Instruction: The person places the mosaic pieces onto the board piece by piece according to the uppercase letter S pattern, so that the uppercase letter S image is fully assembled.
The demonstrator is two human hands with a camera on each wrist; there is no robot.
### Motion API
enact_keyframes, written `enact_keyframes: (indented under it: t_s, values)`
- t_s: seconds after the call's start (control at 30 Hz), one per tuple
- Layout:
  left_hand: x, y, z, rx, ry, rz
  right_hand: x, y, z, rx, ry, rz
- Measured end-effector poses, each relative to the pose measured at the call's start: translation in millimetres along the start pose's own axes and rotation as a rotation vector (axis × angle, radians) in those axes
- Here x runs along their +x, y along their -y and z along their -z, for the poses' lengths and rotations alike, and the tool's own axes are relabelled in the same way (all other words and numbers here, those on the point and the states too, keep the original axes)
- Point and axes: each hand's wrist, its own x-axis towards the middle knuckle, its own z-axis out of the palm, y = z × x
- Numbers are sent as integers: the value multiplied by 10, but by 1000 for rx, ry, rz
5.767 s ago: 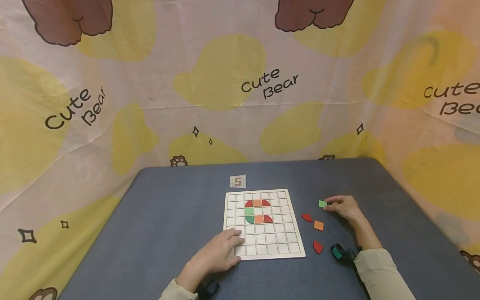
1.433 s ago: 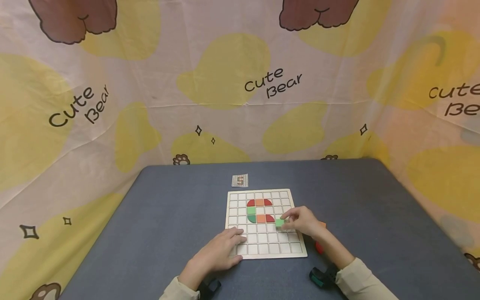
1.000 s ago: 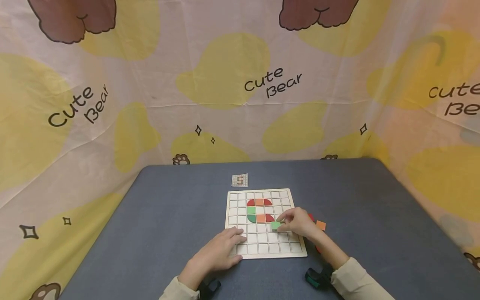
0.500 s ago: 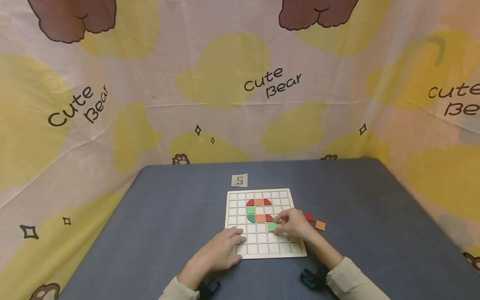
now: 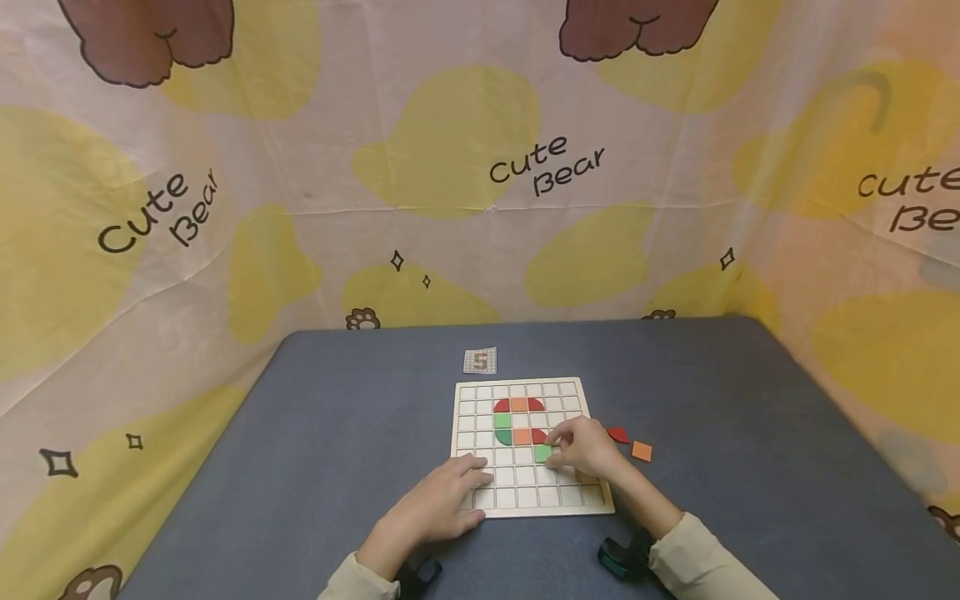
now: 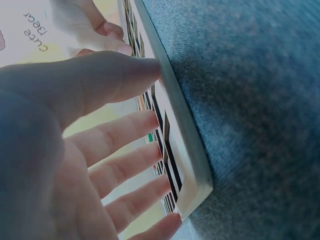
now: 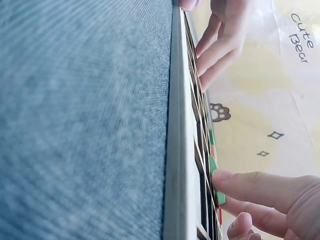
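A pale wooden grid board (image 5: 527, 498) lies on the table. Red, orange and green tiles sit in its upper cells, among them a green square (image 5: 502, 421) and an orange square (image 5: 521, 437). My right hand (image 5: 588, 448) pinches another light green square tile (image 5: 542, 454) between thumb and finger, just below the lower red quarter-round tile (image 5: 538, 436). In the right wrist view this green tile (image 7: 215, 175) sits tilted at the board's surface under the thumb. My left hand (image 5: 435, 504) rests on the board's near left corner, fingers fairly straight and spread.
Beside the board's right edge lie a red quarter-round tile (image 5: 617, 435) and an orange square tile (image 5: 641, 451). A small pattern card (image 5: 480, 361) lies behind the board. Printed cloth (image 5: 450, 167) hangs around the blue-grey table (image 5: 360, 400).
My right hand picked the green square tile off the table on the right, carried it left over the board and lowered it below the red tile. My left hand stayed in place.
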Motion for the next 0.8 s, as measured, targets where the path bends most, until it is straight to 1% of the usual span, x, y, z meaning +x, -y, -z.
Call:
enact_keyframes:
  t_s: [0.27,0.57,0.8]
  values:
    - [1,0,1,8,-13,-20,0,31,-17,-36,-6,-9]
    - [-3,-6,1,4,-15,-13,4,19,-6,-15,-4,23]
    - [6,3,-14,5,-13,-6,11,-13,15,2,-2,30]
